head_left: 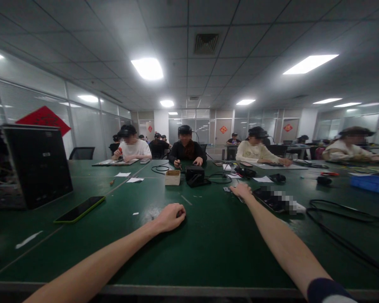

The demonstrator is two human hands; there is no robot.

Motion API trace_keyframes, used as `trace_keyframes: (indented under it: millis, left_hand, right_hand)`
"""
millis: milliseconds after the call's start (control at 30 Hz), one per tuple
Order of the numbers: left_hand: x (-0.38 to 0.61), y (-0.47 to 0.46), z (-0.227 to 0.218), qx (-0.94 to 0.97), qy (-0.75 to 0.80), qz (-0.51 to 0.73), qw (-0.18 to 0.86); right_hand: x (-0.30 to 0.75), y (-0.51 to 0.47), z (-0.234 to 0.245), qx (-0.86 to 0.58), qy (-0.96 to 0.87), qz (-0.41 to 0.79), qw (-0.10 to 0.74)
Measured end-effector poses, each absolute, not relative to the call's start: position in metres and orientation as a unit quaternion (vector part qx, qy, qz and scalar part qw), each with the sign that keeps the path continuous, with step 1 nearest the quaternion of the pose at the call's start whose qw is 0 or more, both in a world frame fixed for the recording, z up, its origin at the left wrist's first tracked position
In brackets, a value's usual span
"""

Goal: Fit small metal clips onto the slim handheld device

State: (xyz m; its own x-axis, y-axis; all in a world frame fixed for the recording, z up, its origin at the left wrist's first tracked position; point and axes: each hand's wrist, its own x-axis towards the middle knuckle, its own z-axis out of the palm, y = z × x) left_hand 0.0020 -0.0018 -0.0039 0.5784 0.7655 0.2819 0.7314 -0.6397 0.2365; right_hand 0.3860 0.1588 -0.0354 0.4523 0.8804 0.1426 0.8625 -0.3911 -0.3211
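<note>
My left hand (169,216) rests on the green table (208,235) near the middle, its fingers curled into a loose fist with nothing visible in it. My right hand (241,191) reaches farther out, palm down, fingers laid toward a small grey part (226,189) and a strip of white paper. Just right of that hand lies a dark flat device (271,200) with a blurred patch. A small cardboard box (172,177) and a black unit (195,174) stand beyond both hands.
An open computer case (28,166) stands at the left, with a phone in a green case (79,209) beside it. Black cables (341,223) loop at the right near a blue tray (371,183). Several people sit working at the table's far side.
</note>
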Motion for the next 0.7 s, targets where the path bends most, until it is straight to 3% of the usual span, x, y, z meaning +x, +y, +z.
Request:
trace_keyframes:
  millis: [700]
  left_hand:
    - [0.0012,-0.0044,-0.0015,0.886,0.422,0.183,0.065]
  right_hand:
    - [0.3792,0.1523,-0.0288,-0.847,-0.485,0.042,0.214]
